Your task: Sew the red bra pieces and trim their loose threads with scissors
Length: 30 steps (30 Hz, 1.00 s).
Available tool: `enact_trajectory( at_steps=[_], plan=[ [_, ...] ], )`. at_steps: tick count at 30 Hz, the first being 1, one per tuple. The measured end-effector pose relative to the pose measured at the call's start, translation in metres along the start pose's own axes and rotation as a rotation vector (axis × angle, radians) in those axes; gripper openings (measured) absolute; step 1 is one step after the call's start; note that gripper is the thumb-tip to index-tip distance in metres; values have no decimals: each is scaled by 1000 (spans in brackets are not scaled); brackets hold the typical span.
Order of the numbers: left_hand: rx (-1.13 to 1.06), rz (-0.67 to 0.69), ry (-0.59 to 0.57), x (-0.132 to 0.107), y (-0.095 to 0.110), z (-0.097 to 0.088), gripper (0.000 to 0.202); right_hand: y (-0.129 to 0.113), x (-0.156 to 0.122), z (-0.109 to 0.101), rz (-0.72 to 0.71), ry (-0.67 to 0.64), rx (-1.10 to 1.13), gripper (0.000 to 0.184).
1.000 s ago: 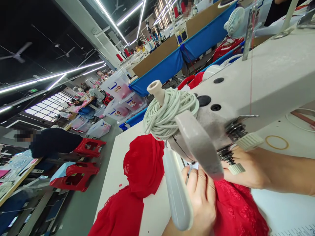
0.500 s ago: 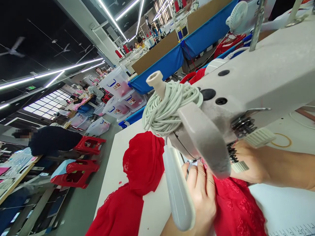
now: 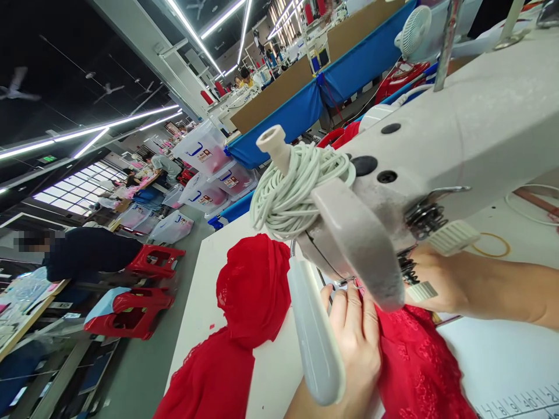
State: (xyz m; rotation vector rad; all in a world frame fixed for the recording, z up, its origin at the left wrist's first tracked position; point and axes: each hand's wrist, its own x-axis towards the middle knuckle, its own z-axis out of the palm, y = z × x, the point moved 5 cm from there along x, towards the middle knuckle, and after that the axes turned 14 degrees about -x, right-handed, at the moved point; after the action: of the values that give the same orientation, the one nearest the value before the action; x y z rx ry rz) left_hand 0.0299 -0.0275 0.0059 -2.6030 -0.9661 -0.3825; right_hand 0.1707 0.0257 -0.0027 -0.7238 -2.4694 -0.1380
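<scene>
A sewing machine head (image 3: 362, 238) fills the middle right of the view. Below it lies red lace fabric (image 3: 421, 366). My left hand (image 3: 356, 343) rests on the fabric's left edge, its fingers stretched out flat with the tips close to the presser foot area. From the right my right hand (image 3: 430, 282) reaches behind the machine head, over the far part of the same fabric. Its fingers are hidden by the head and the tension knobs. The needle is mostly covered too.
Folded red fabric (image 3: 253, 291) lies on the white table left of the grey lever (image 3: 315, 337). Pale cord (image 3: 301, 189) is coiled on the machine's top. A ruler scale (image 3: 519, 404) marks the near right. Red stools (image 3: 131, 314) and a seated person (image 3: 94, 250) are beyond.
The whole view has shifted slightly. Both hands stay in nearly the same places, and the red lace fabric's outline beside the right hand has changed a little.
</scene>
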Motion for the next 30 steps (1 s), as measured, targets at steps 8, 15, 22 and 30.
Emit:
enact_trajectory(
  at_steps=[8,15,22,30],
  plan=[
    [31,-19,-23,2,0,-2,38,0,3,-4,-11,103,-36,52],
    [38,-21,7,5,-2,-3,40,2,7,-12,22,68,-19,50],
    [41,-18,5,5,-3,-3,39,2,10,-16,26,55,2,48],
    [52,-10,18,4,-3,-3,40,5,7,-11,92,14,46,38]
  ],
)
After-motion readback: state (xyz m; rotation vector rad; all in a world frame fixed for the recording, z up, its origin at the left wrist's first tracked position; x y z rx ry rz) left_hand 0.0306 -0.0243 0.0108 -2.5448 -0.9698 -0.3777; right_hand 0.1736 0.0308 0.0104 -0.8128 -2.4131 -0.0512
